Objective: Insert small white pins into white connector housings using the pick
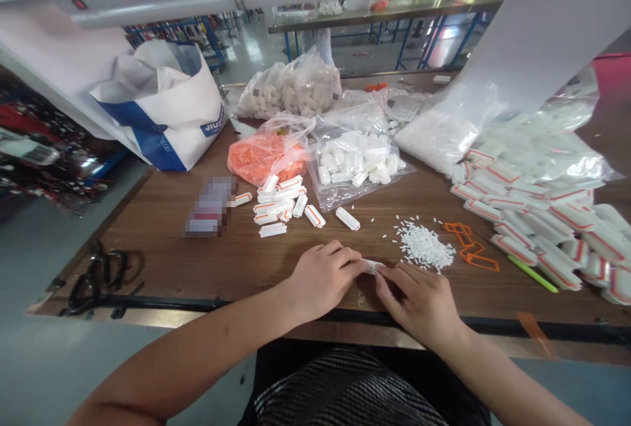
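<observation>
Near the front edge of the brown table, my left hand [328, 276] and my right hand [419, 294] both close on a small white plastic housing [372, 265], one at each end. My fingers cover part of it. Just beyond my right hand lies a heap of tiny white plastic pins [426, 245], with orange rectangular seal rings [470, 247] to its right. A single white housing [348, 218] rests beyond my hands. Farther left sits a pile of white housings with orange edging [280, 202].
At the right spreads a big heap of orange-edged white housings [552, 222] beside a green pen-like stick [532, 273]. Bags of orange rings [266, 155] and white parts [357, 160] stand at the back. Black-handled scissors [96, 275] lie left, near a white-and-blue bag [162, 110].
</observation>
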